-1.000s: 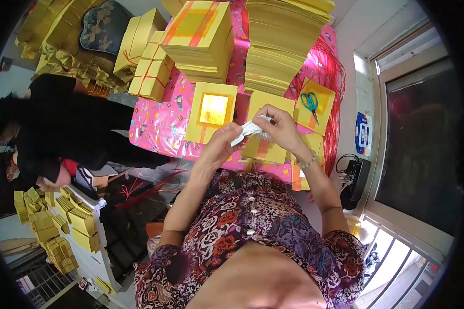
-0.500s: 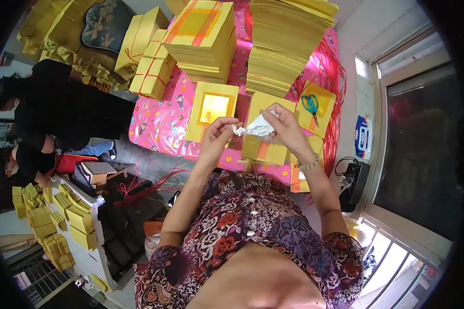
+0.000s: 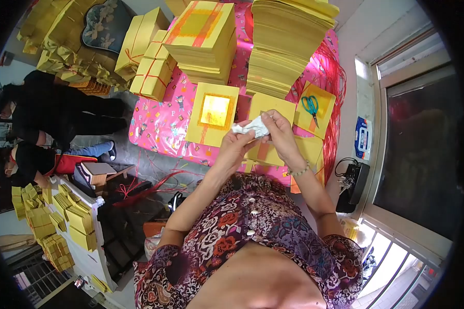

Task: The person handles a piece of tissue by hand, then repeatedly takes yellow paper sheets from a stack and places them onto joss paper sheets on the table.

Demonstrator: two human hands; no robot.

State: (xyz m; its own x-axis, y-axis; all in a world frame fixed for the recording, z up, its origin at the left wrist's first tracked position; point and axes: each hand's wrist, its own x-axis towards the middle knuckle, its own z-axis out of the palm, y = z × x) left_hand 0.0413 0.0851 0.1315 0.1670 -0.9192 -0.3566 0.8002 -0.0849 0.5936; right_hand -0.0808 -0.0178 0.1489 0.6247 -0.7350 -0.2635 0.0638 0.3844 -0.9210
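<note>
Between my two hands is a crumpled white tissue [image 3: 252, 126]; it could also be a thin cloth. My left hand [image 3: 235, 148] pinches its lower left side, thumb on top. The fingers of my right hand [image 3: 281, 133] close on its right end. Both hands hover over the near part of the table, above yellow paper sheets [image 3: 272, 105]. Left of them lies yellow paper with a shiny gold square [image 3: 216, 109]. Teal-handled scissors [image 3: 310, 104] rest on another yellow sheet to the right.
Tall yellow paper stacks [image 3: 288, 46] and a red-tied bundle [image 3: 152, 77] stand on the pink patterned tablecloth [image 3: 162, 123]. Red strings [image 3: 339, 98] hang along its right edge. Two people work at left, one in black clothes [image 3: 62, 110], near a white table [image 3: 95, 247] with yellow bundles.
My left hand has moved right and down, closer to my right hand. The twisted left end of the tissue is now bunched between both hands. At left, the person in black has shifted position.
</note>
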